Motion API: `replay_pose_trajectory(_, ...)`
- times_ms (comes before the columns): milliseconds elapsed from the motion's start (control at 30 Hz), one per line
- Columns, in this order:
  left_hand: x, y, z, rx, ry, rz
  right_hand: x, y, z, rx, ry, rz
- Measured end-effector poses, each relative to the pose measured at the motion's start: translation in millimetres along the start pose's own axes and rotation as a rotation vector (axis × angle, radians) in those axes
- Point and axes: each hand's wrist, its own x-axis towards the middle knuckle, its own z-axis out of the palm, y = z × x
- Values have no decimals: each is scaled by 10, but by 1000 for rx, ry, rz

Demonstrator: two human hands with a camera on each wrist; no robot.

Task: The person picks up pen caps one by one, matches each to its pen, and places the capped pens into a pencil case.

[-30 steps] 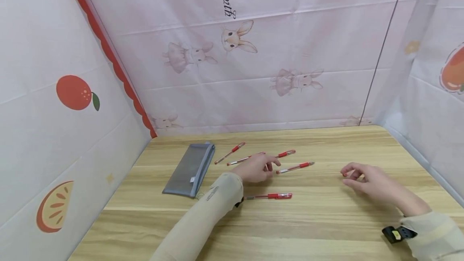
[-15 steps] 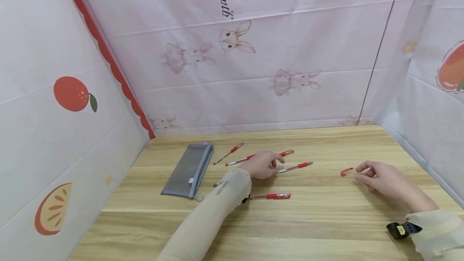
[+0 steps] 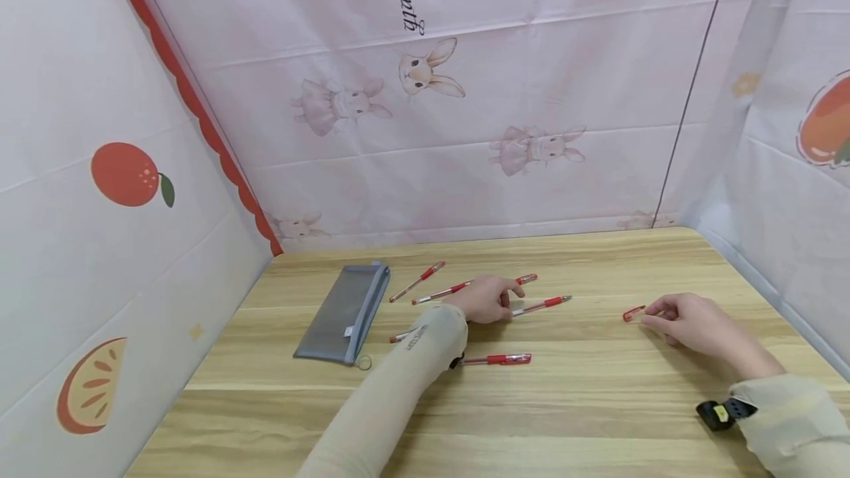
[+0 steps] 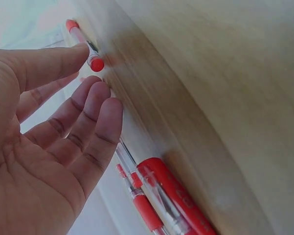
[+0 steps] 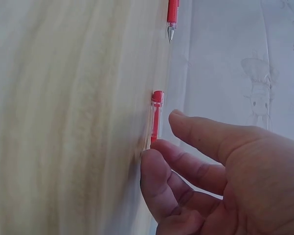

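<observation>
The left hand [image 3: 488,299] and the right hand [image 3: 687,321] are well apart over the pale wood-grain tabletop [image 3: 564,419]. A short red-and-clear plastic pen cap [image 3: 633,313] lies just beyond the right hand's fingertips; the thumb stands away from the fingers and grips nothing, though whether a fingertip touches the cap is unclear. An uncapped slim clear pen with a red grip [image 3: 546,304] lies between the hands, its metal tip towards the cap. The left hand, fingers loosely extended and holding nothing, is close to that pen's back end; I cannot tell whether they touch. More red-and-clear pens [image 3: 498,359] lie around the left hand and forearm, some partly hidden. Left of them rests a flat grey mesh zip pouch [image 3: 345,312].
</observation>
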Motion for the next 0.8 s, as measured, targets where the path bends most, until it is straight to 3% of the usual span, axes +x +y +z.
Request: replay_pose_trajectory(800,107,111,12,-52,-29,-11,182,-156,66,3,-18,-3)
